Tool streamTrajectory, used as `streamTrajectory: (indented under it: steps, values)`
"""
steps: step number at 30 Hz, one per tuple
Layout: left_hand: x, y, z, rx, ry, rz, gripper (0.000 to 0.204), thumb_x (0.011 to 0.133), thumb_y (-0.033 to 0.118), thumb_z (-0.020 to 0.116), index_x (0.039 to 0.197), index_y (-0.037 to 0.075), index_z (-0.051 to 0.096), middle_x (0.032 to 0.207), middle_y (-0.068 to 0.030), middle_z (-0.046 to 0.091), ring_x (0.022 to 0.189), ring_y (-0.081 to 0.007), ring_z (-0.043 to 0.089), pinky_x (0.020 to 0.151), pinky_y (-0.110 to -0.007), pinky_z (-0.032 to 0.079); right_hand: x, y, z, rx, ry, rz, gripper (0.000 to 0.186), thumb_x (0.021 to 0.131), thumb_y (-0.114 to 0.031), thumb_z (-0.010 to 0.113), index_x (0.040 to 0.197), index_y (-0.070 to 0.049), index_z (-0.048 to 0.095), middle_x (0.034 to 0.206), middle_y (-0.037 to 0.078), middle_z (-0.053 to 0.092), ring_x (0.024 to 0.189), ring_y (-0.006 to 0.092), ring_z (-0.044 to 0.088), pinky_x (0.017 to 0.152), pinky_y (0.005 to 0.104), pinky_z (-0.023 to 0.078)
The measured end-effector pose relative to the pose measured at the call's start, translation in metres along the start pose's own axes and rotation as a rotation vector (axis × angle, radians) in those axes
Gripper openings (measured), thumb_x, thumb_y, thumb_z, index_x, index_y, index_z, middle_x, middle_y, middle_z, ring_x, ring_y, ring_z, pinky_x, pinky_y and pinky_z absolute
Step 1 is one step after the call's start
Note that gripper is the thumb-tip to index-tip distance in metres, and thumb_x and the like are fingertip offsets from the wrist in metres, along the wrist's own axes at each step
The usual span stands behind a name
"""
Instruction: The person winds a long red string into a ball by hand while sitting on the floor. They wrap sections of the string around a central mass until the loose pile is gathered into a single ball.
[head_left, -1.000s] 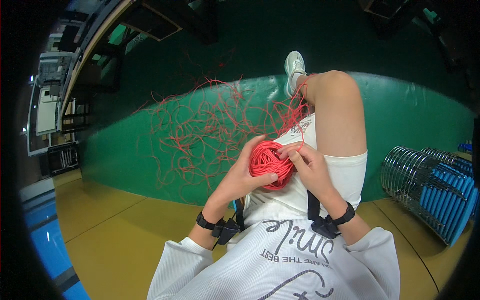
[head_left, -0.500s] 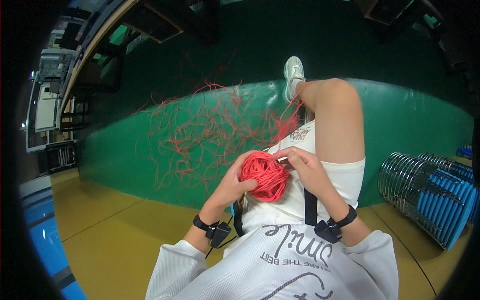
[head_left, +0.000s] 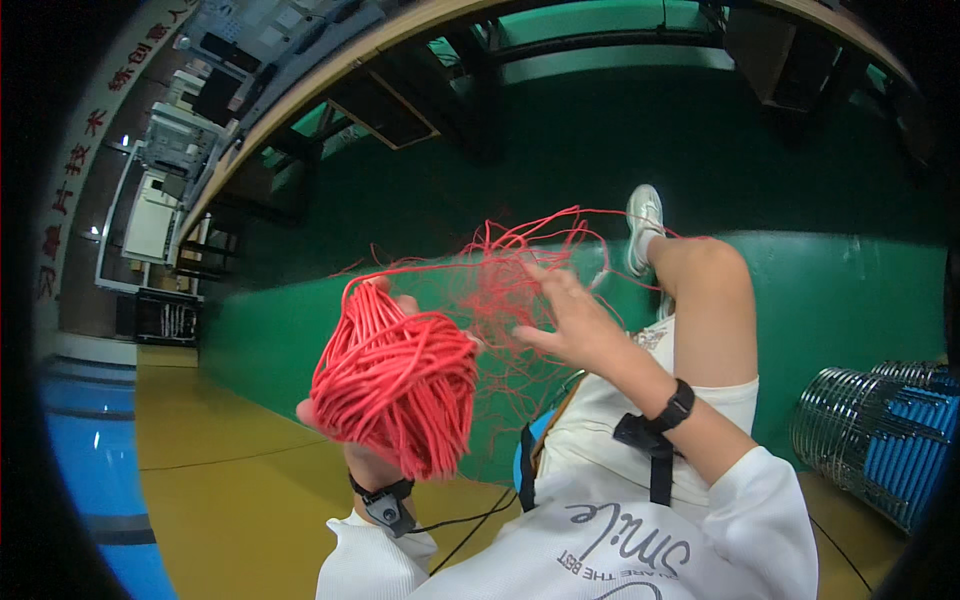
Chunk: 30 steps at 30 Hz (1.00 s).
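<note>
Large rounded ball of wound red cord (head_left: pixel 400 390) held in person's bare left hand (head_left: pixel 404 304)

The left hand's fingers are spread wide around the ball, gripping it from behind, their middle hidden by the cord. To the ball's right, the person's bare right hand (head_left: pixel 582 318) is open, fingers loosely apart, apparently empty; whether it touches any strand cannot be told. One strand runs from the ball's top to a blurred, loose red cord tangle (head_left: pixel 505 285), also right of the ball and beyond it.
</note>
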<state>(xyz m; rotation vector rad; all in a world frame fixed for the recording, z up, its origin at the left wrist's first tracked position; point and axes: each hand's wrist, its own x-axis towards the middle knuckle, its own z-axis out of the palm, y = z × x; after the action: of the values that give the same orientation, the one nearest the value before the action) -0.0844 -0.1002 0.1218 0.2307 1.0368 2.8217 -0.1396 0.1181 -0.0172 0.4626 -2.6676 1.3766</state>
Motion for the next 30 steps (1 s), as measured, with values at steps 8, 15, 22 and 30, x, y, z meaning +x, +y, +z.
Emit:
streamTrajectory:
  steps: [8,15,22,30]
  values:
    - [0.011,0.049,0.022,-0.657,-0.154,-0.071,0.071,0.091,0.037,0.067,0.150,0.018,0.032,0.152,-0.0126,0.037,0.136,-0.0357,0.034,0.080,-0.049,0.050,0.039,0.034,-0.056,0.042,0.199,0.049,0.020,0.093,-0.024,0.057,0.107,-0.012,0.064,0.084,0.016,0.070,0.074,0.0366,0.068,0.061,0.0461,0.053]
    - [-0.003,0.032,-0.020,-0.283,0.007,-0.022,0.086,0.083,0.058,0.068,0.152,0.022,0.030,0.150,-0.0135,0.038,0.135,-0.0440,0.036,0.084,-0.060,0.053,0.042,0.017,-0.093,-0.210,0.223,-0.092,0.022,0.087,-0.017,0.061,0.107,-0.007,0.063,0.075,0.014,0.069,0.071,0.0332,0.068,0.064,0.0453,0.052]
    - [0.021,0.003,-0.006,0.418,0.228,0.152,0.115,0.072,0.076,0.067,0.155,0.012,0.021,0.155,-0.0137,0.032,0.132,-0.0416,0.045,0.096,-0.061,0.052,-0.008,-0.027,-0.067,0.100,-0.273,-0.040,0.024,0.087,-0.021,0.060,0.109,-0.011,0.065,0.080,0.016,0.070,0.076,0.0348,0.070,0.069,0.0465,0.055]
    - [0.013,-0.005,0.018,0.076,-0.125,-0.053,0.092,0.085,0.051,0.071,0.155,0.014,0.024,0.146,-0.0135,0.047,0.106,-0.0247,0.061,0.091,-0.056,0.053,0.009,0.074,-0.094,0.112,0.064,0.307,0.029,0.087,-0.008,0.057,0.114,0.002,0.064,0.098,0.022,0.069,0.095,0.0307,0.069,0.084,0.0417,0.055]
